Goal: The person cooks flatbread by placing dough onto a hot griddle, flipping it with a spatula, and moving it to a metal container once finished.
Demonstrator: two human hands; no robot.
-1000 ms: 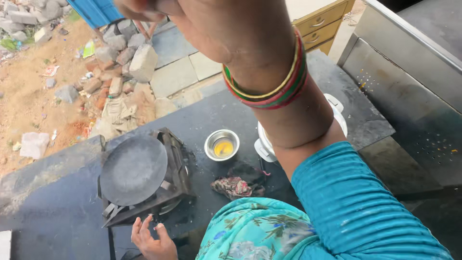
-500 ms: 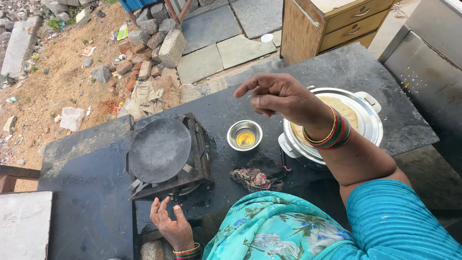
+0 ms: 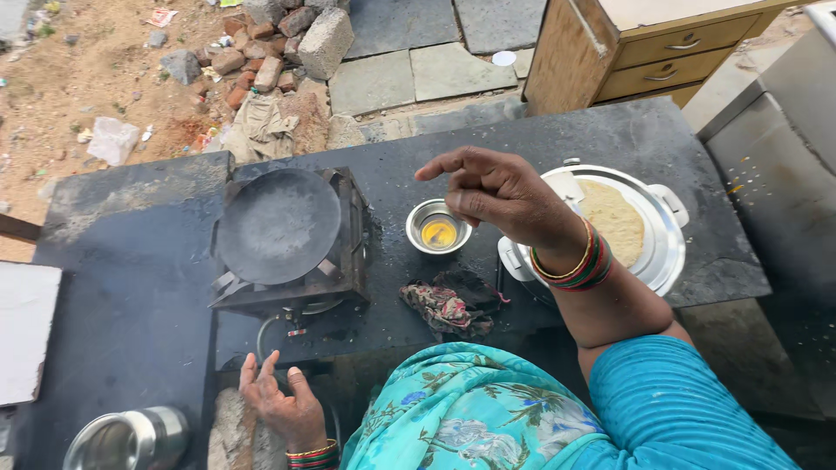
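Steel small round bowl of yellow oil (image 3: pixel 438 229) sits at 7 o'clock under her empty, loosely pinched right hand (image 3: pixel 501 193); left hand (image 3: pixel 277 400) rests open; a careless dip could tip it.

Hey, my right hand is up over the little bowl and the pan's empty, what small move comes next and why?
Probably lower the right hand to the small steel bowl of yellow oil: it hovers just above it, fingers pinched, and the flat pan on the stove looks bare. The left hand rests at the counter edge.

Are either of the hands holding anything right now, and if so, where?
Nothing is held. The right hand hovers empty above the small steel bowl; the left hand rests flat on the counter edge below the stove.
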